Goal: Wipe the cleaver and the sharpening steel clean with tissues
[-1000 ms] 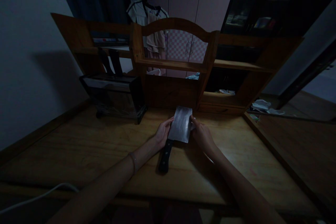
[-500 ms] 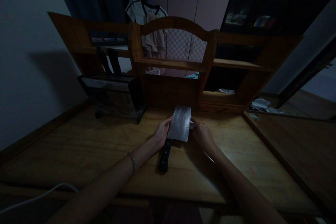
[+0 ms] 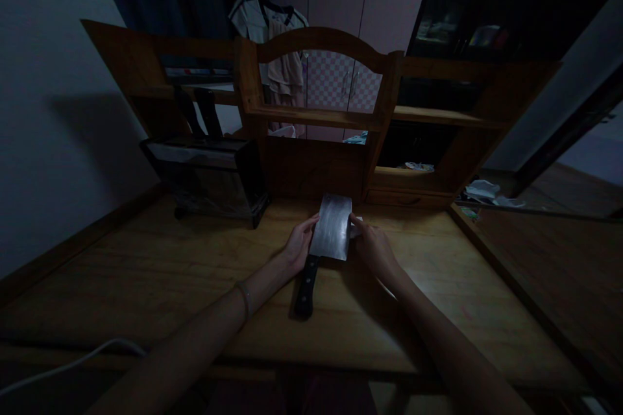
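A cleaver point(image 3: 333, 227) with a broad grey blade and a black riveted handle is at the middle of the desk, its handle towards me. My left hand point(image 3: 298, 248) grips the blade's left edge near the handle, fingers partly hidden behind the metal. At the blade's right edge, my right hand point(image 3: 372, 245) is closed on a small white piece point(image 3: 357, 227), perhaps tissue or cloth, mostly hidden by the fingers. The right fingertips touch the blade's edge.
A dark knife block point(image 3: 209, 175) with two black-handled knives stands at the back left. Behind the cleaver rises a wooden shelf unit point(image 3: 316, 118). A white cable point(image 3: 97, 351) hangs at the front left. White items point(image 3: 481, 191) lie beyond the desk's right edge.
My right fingers have shifted slightly along the blade's right edge, and more of the white piece shows. The left hand keeps its hold; the view has moved slightly.
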A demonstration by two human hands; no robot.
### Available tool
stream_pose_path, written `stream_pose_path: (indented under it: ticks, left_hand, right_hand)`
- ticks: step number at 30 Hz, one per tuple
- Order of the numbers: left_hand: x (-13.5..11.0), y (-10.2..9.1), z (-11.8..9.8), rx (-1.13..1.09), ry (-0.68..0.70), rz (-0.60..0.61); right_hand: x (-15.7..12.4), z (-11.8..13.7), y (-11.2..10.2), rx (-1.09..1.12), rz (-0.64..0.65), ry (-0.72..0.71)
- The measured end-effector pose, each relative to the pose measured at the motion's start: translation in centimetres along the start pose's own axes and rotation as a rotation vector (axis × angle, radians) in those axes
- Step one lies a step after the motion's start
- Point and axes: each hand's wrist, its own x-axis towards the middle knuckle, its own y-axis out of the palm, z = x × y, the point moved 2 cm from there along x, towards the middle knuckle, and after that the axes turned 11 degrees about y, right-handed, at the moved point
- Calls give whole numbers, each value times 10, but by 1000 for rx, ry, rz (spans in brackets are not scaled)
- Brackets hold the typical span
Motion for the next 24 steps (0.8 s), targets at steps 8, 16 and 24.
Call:
stream_pose_path:
  ticks: [8, 16, 24]
  left_hand:
    - [1, -3, 1, -17, 11, 8]
    - [1, -3, 0, -1, 16, 23]
    - [3, -5, 2, 3, 34, 29]
  right_hand:
    - [0, 1, -2, -21, 17, 27]
    - [1, -2, 1, 35, -13, 14]
    - [-1, -2, -1, 92, -34, -19]
